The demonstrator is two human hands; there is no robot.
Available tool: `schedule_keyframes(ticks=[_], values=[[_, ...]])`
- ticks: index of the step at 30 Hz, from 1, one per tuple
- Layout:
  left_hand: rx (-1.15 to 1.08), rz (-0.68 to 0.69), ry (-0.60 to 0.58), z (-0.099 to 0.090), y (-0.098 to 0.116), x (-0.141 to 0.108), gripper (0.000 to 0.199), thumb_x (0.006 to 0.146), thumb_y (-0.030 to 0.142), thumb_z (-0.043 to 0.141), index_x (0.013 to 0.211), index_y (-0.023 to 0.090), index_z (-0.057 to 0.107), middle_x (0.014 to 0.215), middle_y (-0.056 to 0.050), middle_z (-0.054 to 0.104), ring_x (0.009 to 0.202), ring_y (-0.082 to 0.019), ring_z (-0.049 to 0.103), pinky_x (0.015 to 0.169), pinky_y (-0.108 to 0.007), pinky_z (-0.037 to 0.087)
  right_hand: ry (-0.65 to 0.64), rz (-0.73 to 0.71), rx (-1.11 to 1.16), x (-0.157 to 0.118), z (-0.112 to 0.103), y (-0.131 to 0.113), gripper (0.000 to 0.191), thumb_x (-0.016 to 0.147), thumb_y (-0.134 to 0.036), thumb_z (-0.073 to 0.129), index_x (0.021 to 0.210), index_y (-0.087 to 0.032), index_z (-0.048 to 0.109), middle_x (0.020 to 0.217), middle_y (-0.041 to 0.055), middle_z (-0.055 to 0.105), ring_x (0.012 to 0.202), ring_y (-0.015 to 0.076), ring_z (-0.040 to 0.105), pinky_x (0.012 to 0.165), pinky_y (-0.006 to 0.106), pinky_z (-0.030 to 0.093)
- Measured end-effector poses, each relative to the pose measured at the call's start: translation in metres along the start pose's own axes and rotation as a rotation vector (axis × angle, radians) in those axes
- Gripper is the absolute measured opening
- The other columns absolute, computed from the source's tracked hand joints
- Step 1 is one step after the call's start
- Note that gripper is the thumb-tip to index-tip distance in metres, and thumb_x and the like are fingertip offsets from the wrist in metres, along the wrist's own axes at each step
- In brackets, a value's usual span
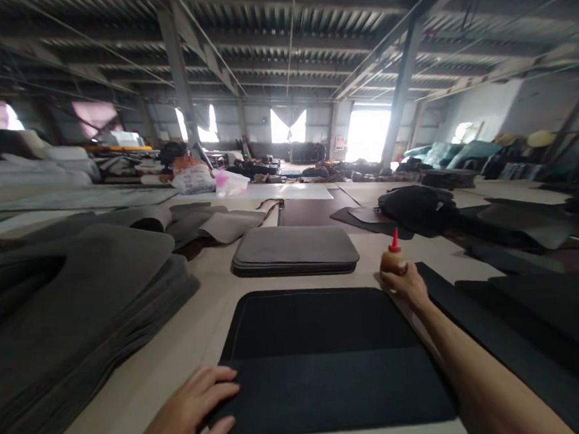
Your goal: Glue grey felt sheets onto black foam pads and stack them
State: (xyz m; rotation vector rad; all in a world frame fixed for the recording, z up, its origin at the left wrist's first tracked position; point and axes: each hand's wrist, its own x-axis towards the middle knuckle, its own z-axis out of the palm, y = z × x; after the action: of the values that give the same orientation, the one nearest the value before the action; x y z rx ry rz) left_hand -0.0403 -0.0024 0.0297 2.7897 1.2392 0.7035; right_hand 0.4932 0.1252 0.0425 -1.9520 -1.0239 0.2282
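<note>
A dark panel with rounded far corners (328, 388) lies flat on the pale table, its near half a slightly different shade from its far half. My left hand (191, 408) rests at the panel's left edge, fingers apart, holding nothing. Beyond the panel's far right corner, my right hand (405, 283) has its fingers around a brownish bottle (392, 262) with a red pointed nozzle directed upward. The bottle is upright, close to the table surface. Just past the panel sits a stack of grey rounded sheets (294, 247).
Thick layered grey sheets (89, 293) cover the left side. Dark sheets (543, 317) lie at the right, with a black bundle (416, 207) behind the bottle. Plastic bags (229, 181) are farther back. A partly hidden person (182, 164) is visible at the back left.
</note>
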Motion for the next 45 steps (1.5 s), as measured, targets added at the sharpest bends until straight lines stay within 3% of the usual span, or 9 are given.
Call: schedule_keyframes(ticks=[4, 10, 14, 17, 21, 26, 30, 36, 45], values=[[-0.069, -0.024, -0.04, -0.005, 0.006, 0.002, 0.028, 0.092, 0.033, 0.06, 0.12, 0.036, 0.063, 0.129, -0.001, 0.065, 0.119, -0.022, 0.062, 0.102, -0.035, 0.055, -0.066, -0.042, 0.046, -0.022, -0.027, -0.023, 0.06, 0.065, -0.057, 0.071, 0.109, -0.018, 0.057, 0.098, 0.0094, 0.066, 0.092, 0.0325, 0.063, 0.078, 0.041, 0.05], [-0.24, -0.078, -0.12, -0.012, 0.015, 0.009, 0.027, 0.093, 0.022, 0.058, 0.12, 0.026, 0.062, 0.128, -0.007, 0.062, 0.121, -0.023, 0.056, 0.106, -0.042, 0.048, -0.585, -0.294, 0.165, -0.091, -0.067, -0.075, 0.058, 0.07, -0.048, 0.074, 0.117, -0.02, 0.057, 0.103, 0.006, 0.067, 0.097, 0.0305, 0.063, 0.081, 0.037, 0.052], [-0.314, -0.067, -0.105, -0.013, 0.016, 0.009, 0.035, 0.089, 0.024, 0.067, 0.123, 0.021, 0.06, 0.126, -0.008, 0.063, 0.12, -0.023, 0.056, 0.108, -0.042, 0.045, -0.695, -0.309, 0.173, -0.133, -0.074, -0.096, 0.066, 0.068, -0.05, 0.082, 0.123, -0.025, 0.056, 0.12, 0.0104, 0.065, 0.105, 0.0356, 0.063, 0.08, 0.038, 0.055], [-0.333, -0.12, -0.107, -0.013, 0.015, 0.006, 0.057, 0.083, 0.028, 0.076, 0.133, 0.02, 0.052, 0.127, -0.008, 0.063, 0.118, -0.024, 0.057, 0.107, -0.043, 0.046, -0.727, -0.359, 0.113, -0.158, -0.072, -0.106, 0.061, 0.073, -0.057, 0.079, 0.123, -0.031, 0.057, 0.123, 0.0082, 0.065, 0.108, 0.0359, 0.063, 0.078, 0.038, 0.056], [-0.388, -0.222, -0.075, -0.01, 0.015, 0.003, 0.096, 0.07, 0.03, 0.088, 0.148, 0.022, 0.033, 0.129, -0.008, 0.061, 0.119, -0.025, 0.057, 0.109, -0.045, 0.045, -0.744, -0.407, 0.118, -0.187, -0.065, -0.123, 0.055, 0.082, -0.065, 0.066, 0.123, -0.03, 0.056, 0.114, 0.0071, 0.068, 0.103, 0.0348, 0.064, 0.073, 0.037, 0.056], [-0.463, -0.27, -0.031, -0.003, 0.012, -0.001, 0.114, 0.065, 0.029, 0.092, 0.152, 0.024, 0.019, 0.134, -0.01, 0.057, 0.119, -0.026, 0.058, 0.106, -0.045, 0.048, -0.714, -0.561, 0.043, -0.21, -0.052, -0.137, 0.044, 0.09, -0.061, 0.057, 0.118, -0.027, 0.058, 0.095, 0.0033, 0.068, 0.08, 0.0258, 0.065, 0.063, 0.033, 0.051], [-0.475, -0.261, -0.021, -0.001, 0.011, -0.002, 0.115, 0.065, 0.03, 0.091, 0.153, 0.026, 0.017, 0.132, -0.01, 0.056, 0.116, -0.026, 0.059, 0.104, -0.046, 0.049, -0.792, -0.656, 0.083, -0.223, -0.039, -0.142, 0.034, 0.095, -0.053, 0.052, 0.113, -0.026, 0.06, 0.089, 0.001, 0.066, 0.074, 0.0214, 0.062, 0.062, 0.031, 0.048], [-0.449, -0.232, -0.027, -0.003, 0.011, 0.0, 0.112, 0.067, 0.033, 0.091, 0.152, 0.025, 0.018, 0.132, -0.01, 0.056, 0.118, -0.026, 0.058, 0.108, -0.047, 0.047, -0.872, -0.811, 0.102, -0.24, -0.015, -0.153, 0.023, 0.093, -0.041, 0.053, 0.106, -0.023, 0.06, 0.096, 0.0021, 0.066, 0.084, 0.0209, 0.061, 0.073, 0.033, 0.046], [-0.453, -0.246, -0.027, -0.004, 0.012, 0.001, 0.112, 0.066, 0.033, 0.092, 0.151, 0.025, 0.019, 0.13, -0.009, 0.057, 0.116, -0.026, 0.059, 0.106, -0.046, 0.048, -0.88, -0.855, 0.077, -0.247, 0.004, -0.174, 0.021, 0.089, -0.036, 0.05, 0.1, -0.021, 0.059, 0.093, 0.0033, 0.065, 0.083, 0.0214, 0.059, 0.073, 0.035, 0.041]])
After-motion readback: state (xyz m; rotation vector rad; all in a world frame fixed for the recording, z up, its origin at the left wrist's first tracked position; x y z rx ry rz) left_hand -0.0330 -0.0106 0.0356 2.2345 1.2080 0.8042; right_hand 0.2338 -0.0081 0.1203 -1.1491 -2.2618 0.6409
